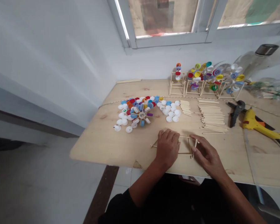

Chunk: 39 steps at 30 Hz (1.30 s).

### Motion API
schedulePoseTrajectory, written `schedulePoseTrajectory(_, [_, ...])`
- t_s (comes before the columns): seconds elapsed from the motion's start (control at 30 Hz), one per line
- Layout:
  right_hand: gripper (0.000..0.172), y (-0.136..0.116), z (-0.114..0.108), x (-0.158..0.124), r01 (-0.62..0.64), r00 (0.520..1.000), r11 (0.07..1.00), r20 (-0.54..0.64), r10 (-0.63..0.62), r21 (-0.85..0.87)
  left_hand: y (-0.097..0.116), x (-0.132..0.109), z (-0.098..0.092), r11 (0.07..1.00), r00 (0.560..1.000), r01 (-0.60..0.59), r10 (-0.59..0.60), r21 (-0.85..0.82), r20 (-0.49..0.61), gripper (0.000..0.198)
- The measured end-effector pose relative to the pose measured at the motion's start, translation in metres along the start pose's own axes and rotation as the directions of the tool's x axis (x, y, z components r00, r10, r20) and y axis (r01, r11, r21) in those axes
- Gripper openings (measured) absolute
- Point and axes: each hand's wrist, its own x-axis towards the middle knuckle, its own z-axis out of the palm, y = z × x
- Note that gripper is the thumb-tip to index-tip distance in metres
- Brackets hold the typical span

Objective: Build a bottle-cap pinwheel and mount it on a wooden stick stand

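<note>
A small frame of thin wooden sticks lies flat on the plywood table near its front edge. My left hand rests palm down on the frame's left part, fingers curled over the sticks and pressing them. My right hand lies at the frame's right side, fingers stretched out, fingertips touching the right-hand sticks. Nothing is lifted off the board.
Behind the hands are a pile of coloured and white bottle caps with a cap wheel, two heaps of loose sticks, a yellow glue gun, a black tool and several finished stick-and-cap models by the wall under the window.
</note>
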Motion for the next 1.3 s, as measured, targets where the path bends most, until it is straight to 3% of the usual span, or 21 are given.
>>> schedulePoseTrajectory(0.53, [0.04,-0.001,0.0,-0.001,-0.018,1.0,1.0,-0.003,0.018,0.0,0.003,-0.013,0.0,0.997,0.997,-0.014,0.009,-0.071,-0.074,0.026])
schedulePoseTrajectory(0.87, [0.039,-0.001,0.001,0.0,0.026,0.999,1.0,-0.02,-0.025,0.011,0.016,-0.002,0.011,0.993,0.993,-0.116,0.116,0.024,-0.005,0.035])
schedulePoseTrajectory(1.3, [0.04,0.001,0.002,-0.001,0.0,1.0,1.0,0.001,0.0,0.026,0.013,0.002,0.007,0.992,0.991,-0.125,0.126,-0.013,0.045,0.032])
